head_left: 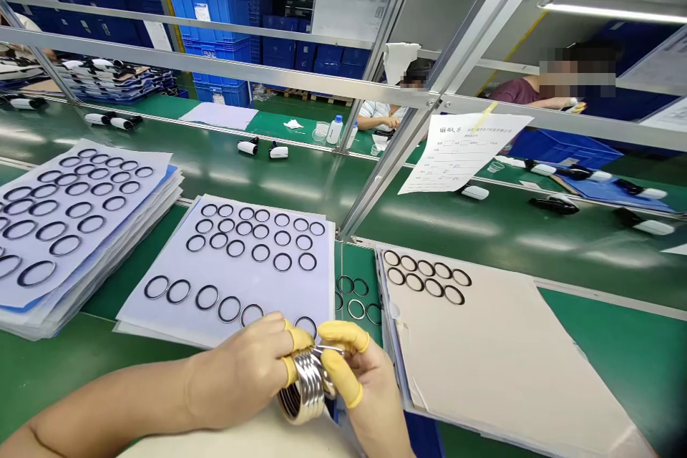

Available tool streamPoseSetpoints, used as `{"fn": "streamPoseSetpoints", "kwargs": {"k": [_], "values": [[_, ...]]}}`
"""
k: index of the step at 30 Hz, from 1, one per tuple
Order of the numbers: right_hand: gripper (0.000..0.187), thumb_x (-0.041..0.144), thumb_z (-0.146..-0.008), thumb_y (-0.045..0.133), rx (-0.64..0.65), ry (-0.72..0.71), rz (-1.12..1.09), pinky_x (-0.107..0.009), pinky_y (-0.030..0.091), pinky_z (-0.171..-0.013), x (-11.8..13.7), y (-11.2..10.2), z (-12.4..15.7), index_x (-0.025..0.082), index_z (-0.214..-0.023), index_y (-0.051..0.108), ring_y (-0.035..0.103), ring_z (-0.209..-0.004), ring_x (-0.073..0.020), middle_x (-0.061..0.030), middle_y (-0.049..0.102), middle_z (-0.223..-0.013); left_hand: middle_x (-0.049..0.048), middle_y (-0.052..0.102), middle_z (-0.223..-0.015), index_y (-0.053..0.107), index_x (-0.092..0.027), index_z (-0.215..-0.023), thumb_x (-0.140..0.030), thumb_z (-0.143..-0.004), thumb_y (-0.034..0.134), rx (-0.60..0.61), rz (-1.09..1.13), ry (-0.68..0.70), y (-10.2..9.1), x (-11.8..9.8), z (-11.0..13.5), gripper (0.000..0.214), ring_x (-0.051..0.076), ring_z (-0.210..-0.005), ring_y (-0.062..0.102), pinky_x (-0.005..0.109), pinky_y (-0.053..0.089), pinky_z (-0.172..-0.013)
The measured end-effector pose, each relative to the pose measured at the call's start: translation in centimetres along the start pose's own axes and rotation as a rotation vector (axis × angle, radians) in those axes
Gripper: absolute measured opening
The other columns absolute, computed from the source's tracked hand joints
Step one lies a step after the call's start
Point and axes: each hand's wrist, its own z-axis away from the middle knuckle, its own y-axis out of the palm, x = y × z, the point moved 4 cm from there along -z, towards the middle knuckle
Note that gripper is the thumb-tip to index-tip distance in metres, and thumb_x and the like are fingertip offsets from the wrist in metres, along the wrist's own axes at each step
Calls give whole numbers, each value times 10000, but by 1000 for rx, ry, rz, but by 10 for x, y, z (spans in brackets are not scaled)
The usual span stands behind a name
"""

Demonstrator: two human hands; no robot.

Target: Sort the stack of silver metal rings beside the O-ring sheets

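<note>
A: Where's the stack of metal rings (303, 386)?
B: Gripped between the fingers (298, 338) of the left hand (236, 372) and right hand (365, 390).
A: Beyond the fingers?
B: A white sheet of dark rings (230, 265) on the green desk (96, 365). An even pinch seems best, keeping the stack aligned.

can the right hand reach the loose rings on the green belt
Probably yes: the loose rings lie just beyond the right hand with nothing between, but it's busy holding the metal ring stack.
</note>
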Motion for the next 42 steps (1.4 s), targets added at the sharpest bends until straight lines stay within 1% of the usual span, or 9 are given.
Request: {"fn": "streamPoseSetpoints", "kwargs": {"k": [6, 10, 16, 25, 30, 32, 35, 38, 42], "values": [[310, 395, -776, 725, 125, -56, 23, -266, 525, -755, -1, -6, 3, 352, -1081, 691, 632, -817, -178, -27, 728, -935, 38, 650, -876, 621, -158, -771, 68, -779, 441, 23, 119, -137, -6, 5, -3, 288, 130, -699, 505, 245, 393, -668], [300, 384, -799, 703, 185, 23, 51, -284, 515, -746, -2, -1, 10, 345, -1096, 678, 613, -808, -183, -33, 706, -940, 35, 615, -790, 600, -157, -715, 57, -762, 440, 46, 97, -141, -1, 5, -1, 271, 133, -669, 483, 244, 384, -638], [149, 397, -829, 672, 85, 92, -156, -172, 364, -473, -9, 12, 4, 287, -926, 694, 360, -492, -66, 58, 473, -634, 32, 560, -712, 570, -156, -702, 59, -771, 408, -20, 0, -56, 9, 7, 4, 277, 139, -642, 451, 257, 364, -629], [303, 489, -844, 624, -85, 165, -233, -205, 455, -581, -23, -5, 10, 278, -1047, 701, 516, -583, -99, 25, 614, -657, 53, 663, -872, 642, -174, -770, 10, -844, 415, 68, 188, -117, 7, 11, -2, 302, 138, -728, 553, 256, 411, -680], [239, 476, -853, 618, -222, -11, -48, -224, 478, -777, -24, -36, 15, 308, -991, 718, 632, -779, -132, 13, 732, -809, 44, 673, -885, 670, -172, -811, 4, -849, 437, 92, 302, -177, -5, 13, -9, 295, 127, -719, 553, 229, 432, -688], [281, 507, -873, 569, -132, -50, 14, -248, 478, -760, -23, -41, 15, 295, -982, 716, 609, -660, -130, 24, 709, -673, 41, 672, -887, 674, -168, -789, -6, -852, 456, 101, 299, -187, -7, 16, -11, 279, 127, -729, 558, 227, 437, -695], [467, 628, -851, 494, 218, 6, 66, -301, 473, -660, -23, -31, 14, 233, -979, 709, 552, -513, -151, 7, 673, -534, 46, 682, -912, 680, -167, -818, -15, -855, 462, 106, 248, -175, -5, 21, -13, 268, 140, -768, 585, 249, 448, -725], [552, 691, -772, 546, 428, 60, 166, -322, 484, -678, -22, -15, 9, 178, -856, 733, 618, -604, -196, -57, 720, -620, 58, 695, -976, 665, -157, -840, 14, -826, 441, 67, 163, -94, 1, 28, -17, 283, 153, -798, 602, 274, 446, -738], [540, 659, -747, 603, 570, 53, 96, -356, 504, -805, -21, 8, -3, 173, -955, 711, 668, -729, -218, -66, 757, -735, 83, 690, -994, 640, -152, -827, -56, -831, 494, 64, 35, -11, 6, 37, -23, 174, 167, -769, 577, 303, 435, -726]]}}
